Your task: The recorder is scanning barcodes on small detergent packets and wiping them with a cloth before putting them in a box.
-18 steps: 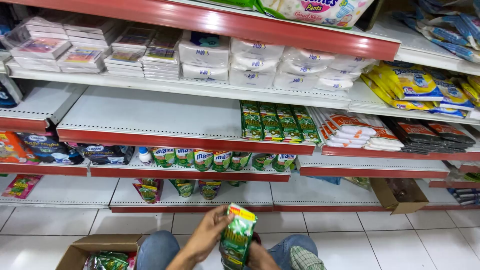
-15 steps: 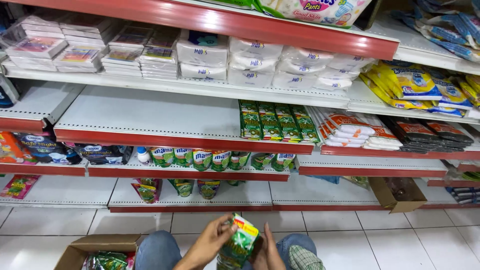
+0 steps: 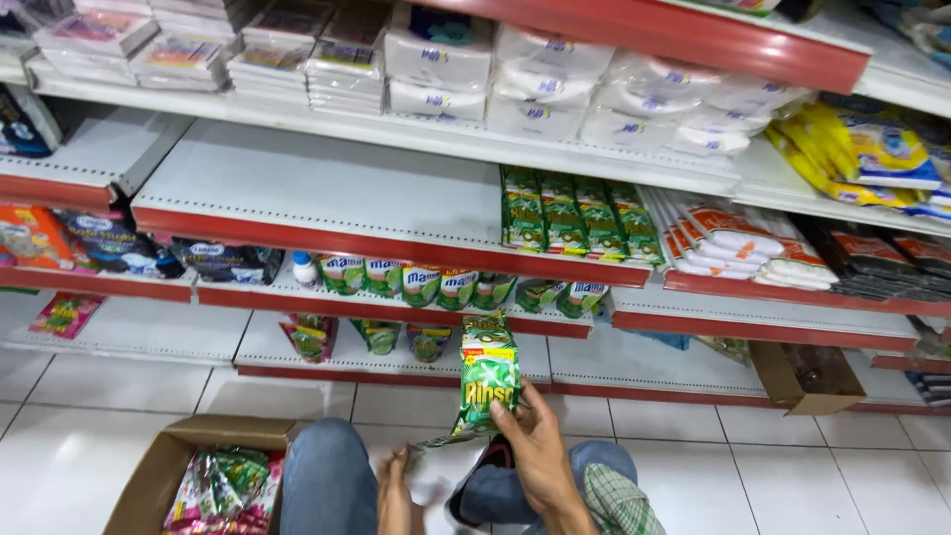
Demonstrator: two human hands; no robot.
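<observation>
Shelving [image 3: 327, 188] is filling the view, its middle board lying mostly bare beside a row of green packets [image 3: 580, 213]. Below it, a cardboard box [image 3: 149, 481] is sitting open on the floor tiles [image 3: 59, 466], holding more green sachets [image 3: 223, 490]. The right hand [image 3: 535, 451] is raising a green sachet [image 3: 487, 376], fingers clamped on its lower edge. The left hand [image 3: 394, 490] is hovering low, fingers loosely curled, gripping nothing visible.

Right hand [image 3: 535, 451] grips green sachet strip [image 3: 487, 376]; left hand [image 3: 394, 490] below, near cardboard box [image 3: 158, 476].
</observation>
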